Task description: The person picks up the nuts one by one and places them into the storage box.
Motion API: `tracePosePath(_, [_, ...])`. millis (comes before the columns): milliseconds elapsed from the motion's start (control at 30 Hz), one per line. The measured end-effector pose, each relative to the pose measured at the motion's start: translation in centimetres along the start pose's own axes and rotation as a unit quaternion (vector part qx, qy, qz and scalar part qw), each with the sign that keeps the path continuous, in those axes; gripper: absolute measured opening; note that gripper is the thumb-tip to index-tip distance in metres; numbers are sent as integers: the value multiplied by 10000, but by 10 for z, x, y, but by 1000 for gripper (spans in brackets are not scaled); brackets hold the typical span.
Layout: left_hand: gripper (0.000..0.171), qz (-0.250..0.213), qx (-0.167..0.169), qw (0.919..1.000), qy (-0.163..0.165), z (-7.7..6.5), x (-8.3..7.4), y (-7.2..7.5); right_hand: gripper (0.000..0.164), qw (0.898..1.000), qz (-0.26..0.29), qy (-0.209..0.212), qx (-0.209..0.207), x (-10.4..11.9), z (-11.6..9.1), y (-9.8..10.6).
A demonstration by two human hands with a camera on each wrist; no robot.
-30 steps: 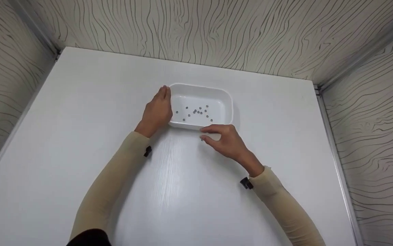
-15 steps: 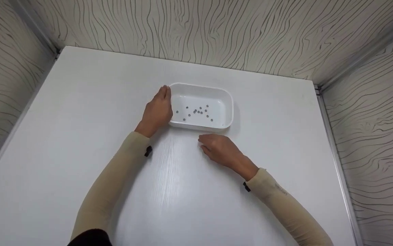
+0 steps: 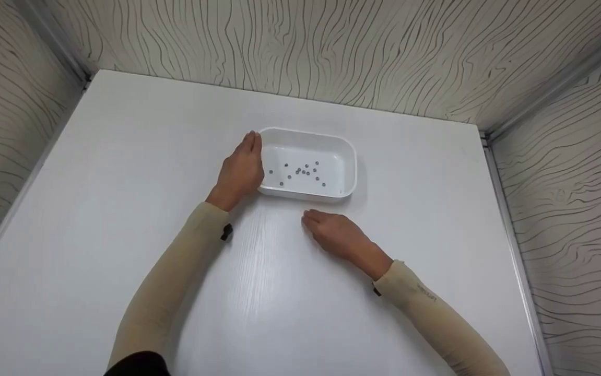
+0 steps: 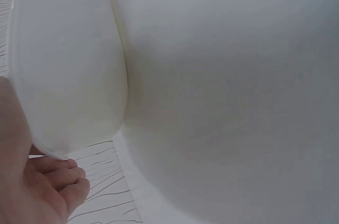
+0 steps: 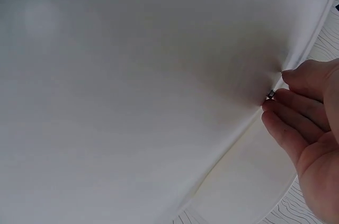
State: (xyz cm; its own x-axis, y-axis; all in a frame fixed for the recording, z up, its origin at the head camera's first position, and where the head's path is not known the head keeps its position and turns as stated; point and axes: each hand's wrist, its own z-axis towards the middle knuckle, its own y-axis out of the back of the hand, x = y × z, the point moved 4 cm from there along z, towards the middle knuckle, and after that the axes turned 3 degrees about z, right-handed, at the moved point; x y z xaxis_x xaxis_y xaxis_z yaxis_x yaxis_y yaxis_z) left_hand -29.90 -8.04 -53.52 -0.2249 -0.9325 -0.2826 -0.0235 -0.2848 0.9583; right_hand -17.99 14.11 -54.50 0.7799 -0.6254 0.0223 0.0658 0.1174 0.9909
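A white rectangular box (image 3: 308,194) sits toward the back of the table, and several small grey bead-like pieces (image 3: 306,173) are scattered on its floor. My left hand (image 3: 241,169) holds the box's left end; in the left wrist view its fingers (image 4: 62,181) curl about the corner under the rim. Just in front of the box, my right hand (image 3: 337,235) is low at the table. The right wrist view shows one small shiny metal piece (image 5: 271,94) at its fingertips, touching or nearly touching a finger, while the thumb stands slightly apart.
The white table (image 3: 258,313) stretches around the box. Behind it rises a wall (image 3: 300,47) with a wood-grain pattern, with similar panels at both sides. Small black devices hang under both sleeves, one showing by the left cuff (image 3: 226,232).
My right hand has come away from the box's front rim, down and toward me to the table, its fingers drawn closer together. The left hand and the box have stayed put.
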Motion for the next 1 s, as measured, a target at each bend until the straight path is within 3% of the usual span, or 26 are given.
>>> tracePosePath(267, [55, 12, -67, 10000, -23, 0, -1, 1, 26, 9994, -285, 207, 64, 1, -2, -1])
tracePosePath(567, [55, -128, 16, 9999, -18, 0, 1, 2, 18, 9935, -1078, 371, 58, 4, -1, -1])
tracePosePath(1000, [57, -171, 129, 9997, 76, -2, 1, 0, 19, 9864, -1605, 263, 248, 11, 2, -1])
